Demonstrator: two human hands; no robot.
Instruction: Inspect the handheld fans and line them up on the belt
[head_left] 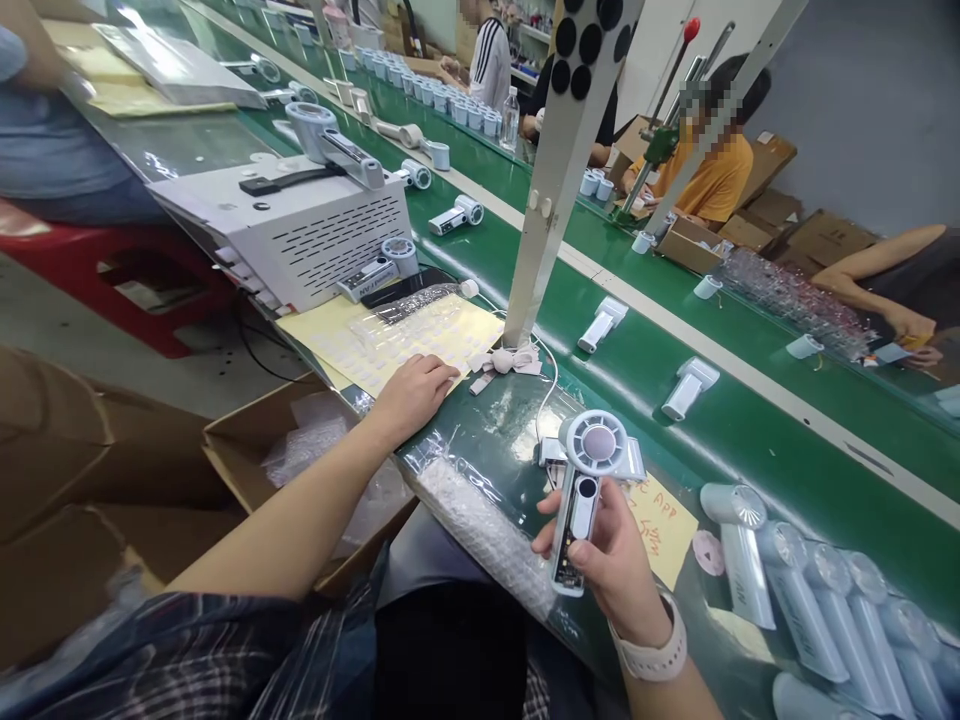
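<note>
In my right hand is a light-blue handheld fan, held upright by its handle. Its round grille faces me, and the handle's open front shows a battery and circuit parts. My left hand lies with fingers out at the lower edge of a yellow sheet of small labels; nothing shows in it. Just behind the held fan, another fan part is partly hidden. A handwritten yellow note lies beside my right hand.
Several light-blue fans lie in a row at the right. A green conveyor carries spaced-out fans. A metal post rises ahead, and a white vented box stands at left. An open carton sits below the table. Co-workers sit across.
</note>
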